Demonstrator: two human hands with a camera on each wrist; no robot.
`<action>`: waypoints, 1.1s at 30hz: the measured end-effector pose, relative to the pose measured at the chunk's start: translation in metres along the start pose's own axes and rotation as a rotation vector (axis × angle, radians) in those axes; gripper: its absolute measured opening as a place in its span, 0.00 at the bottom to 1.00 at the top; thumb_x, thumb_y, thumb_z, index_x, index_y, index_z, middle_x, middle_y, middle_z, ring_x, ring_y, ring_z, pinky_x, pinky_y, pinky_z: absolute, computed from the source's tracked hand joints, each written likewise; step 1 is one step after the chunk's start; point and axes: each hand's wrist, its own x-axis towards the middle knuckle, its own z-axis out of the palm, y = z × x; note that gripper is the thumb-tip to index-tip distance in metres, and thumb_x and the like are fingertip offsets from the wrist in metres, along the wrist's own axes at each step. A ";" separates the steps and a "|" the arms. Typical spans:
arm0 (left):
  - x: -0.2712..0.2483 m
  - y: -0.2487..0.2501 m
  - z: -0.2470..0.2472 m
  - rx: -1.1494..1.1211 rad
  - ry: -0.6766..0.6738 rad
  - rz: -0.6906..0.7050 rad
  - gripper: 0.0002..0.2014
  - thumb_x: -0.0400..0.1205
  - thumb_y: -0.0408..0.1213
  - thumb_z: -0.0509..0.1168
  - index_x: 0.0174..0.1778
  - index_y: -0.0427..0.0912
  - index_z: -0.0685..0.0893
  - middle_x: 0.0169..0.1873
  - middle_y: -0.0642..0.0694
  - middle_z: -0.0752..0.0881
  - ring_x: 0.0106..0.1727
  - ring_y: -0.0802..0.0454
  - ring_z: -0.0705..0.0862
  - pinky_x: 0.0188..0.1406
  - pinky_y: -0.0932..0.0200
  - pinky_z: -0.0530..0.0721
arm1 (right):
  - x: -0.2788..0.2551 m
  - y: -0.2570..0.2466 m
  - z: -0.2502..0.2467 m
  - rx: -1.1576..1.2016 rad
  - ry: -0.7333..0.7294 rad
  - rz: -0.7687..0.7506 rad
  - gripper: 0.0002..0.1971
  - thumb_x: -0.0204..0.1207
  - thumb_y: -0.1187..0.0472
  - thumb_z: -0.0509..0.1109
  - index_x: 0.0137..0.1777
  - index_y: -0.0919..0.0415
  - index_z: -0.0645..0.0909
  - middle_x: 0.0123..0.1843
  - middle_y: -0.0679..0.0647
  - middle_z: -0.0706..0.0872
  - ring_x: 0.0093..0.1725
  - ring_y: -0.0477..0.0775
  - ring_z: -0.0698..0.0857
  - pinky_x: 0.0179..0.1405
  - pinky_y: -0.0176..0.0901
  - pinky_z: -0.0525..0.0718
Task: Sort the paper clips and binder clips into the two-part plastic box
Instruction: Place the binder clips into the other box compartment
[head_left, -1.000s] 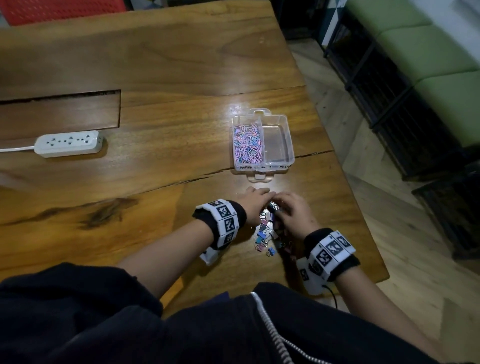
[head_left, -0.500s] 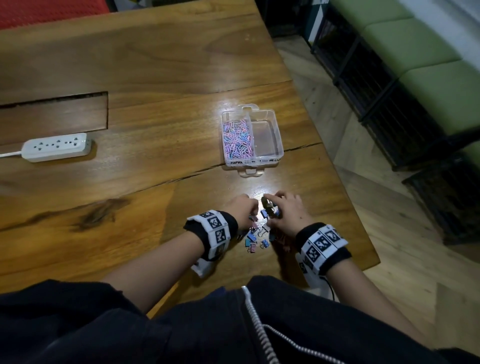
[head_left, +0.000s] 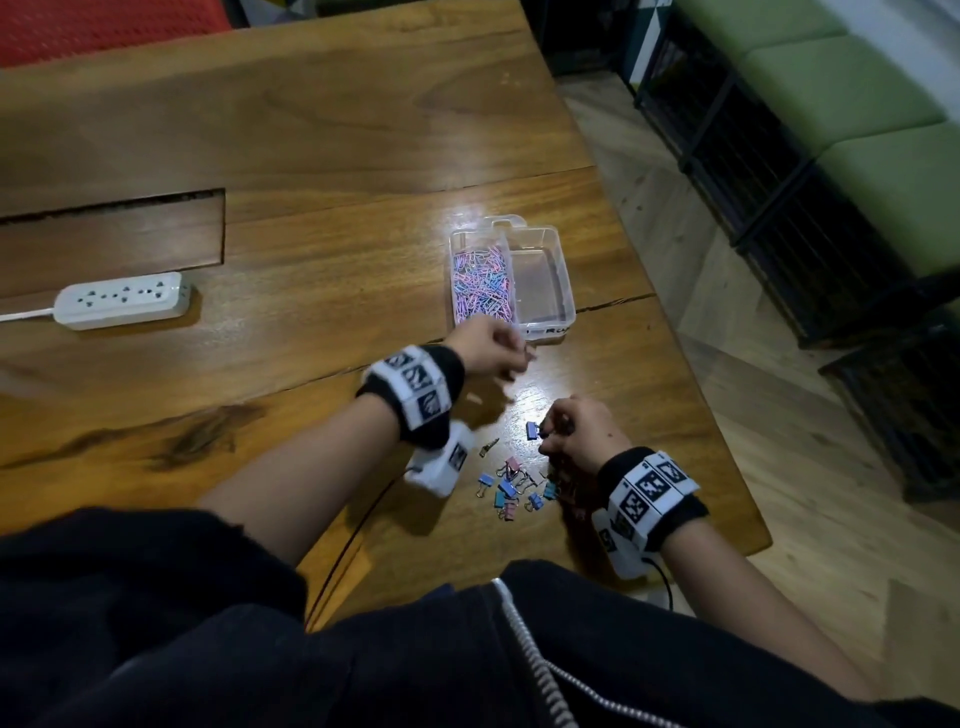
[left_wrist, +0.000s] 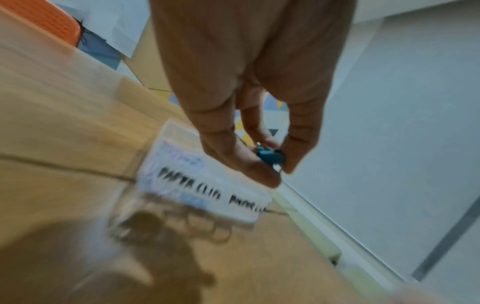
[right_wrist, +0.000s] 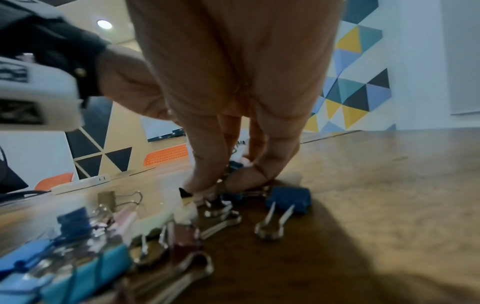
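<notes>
A clear two-part plastic box (head_left: 567, 291) stands on the wooden table. Its left part is full of pastel paper clips (head_left: 480, 283) and its right part (head_left: 543, 283) looks bare. My left hand (head_left: 522, 358) hovers at the box's near edge and pinches a teal binder clip (left_wrist: 270, 156) above the labelled box front (left_wrist: 202, 191). My right hand (head_left: 548, 436) is down on the table at the pile of binder clips (head_left: 511, 486), and its fingertips (right_wrist: 205, 185) pinch a clip's wire handles. A dark blue binder clip (right_wrist: 288, 200) lies just beside them.
A white power strip (head_left: 122, 300) lies at the left of the table, below a sunken panel (head_left: 111, 244). The table's right edge (head_left: 691, 364) is close to the box and the pile. Beyond it are the floor and a green bench (head_left: 857, 104).
My left hand has left the pile and moved forward to the box's near edge with a binder clip. My right hand stays at the pile, still working the clips.
</notes>
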 end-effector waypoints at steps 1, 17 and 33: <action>0.009 0.011 -0.002 -0.066 0.064 0.018 0.10 0.75 0.24 0.67 0.32 0.41 0.76 0.32 0.49 0.81 0.32 0.59 0.81 0.20 0.75 0.79 | 0.000 0.001 -0.001 0.027 -0.002 0.001 0.06 0.67 0.69 0.74 0.41 0.63 0.81 0.49 0.59 0.83 0.49 0.53 0.80 0.52 0.43 0.82; -0.018 -0.020 0.012 0.467 -0.023 0.118 0.17 0.75 0.31 0.68 0.60 0.44 0.78 0.61 0.45 0.80 0.54 0.53 0.82 0.43 0.66 0.81 | 0.046 -0.055 -0.075 0.263 0.238 -0.159 0.09 0.70 0.66 0.72 0.35 0.55 0.74 0.38 0.49 0.79 0.41 0.50 0.81 0.38 0.35 0.82; -0.064 -0.079 0.056 1.126 -0.204 0.332 0.23 0.82 0.35 0.59 0.74 0.51 0.67 0.71 0.42 0.68 0.69 0.44 0.68 0.65 0.51 0.75 | -0.022 0.003 0.002 -0.430 -0.108 -0.225 0.28 0.74 0.61 0.67 0.73 0.43 0.66 0.77 0.49 0.64 0.72 0.56 0.64 0.69 0.52 0.71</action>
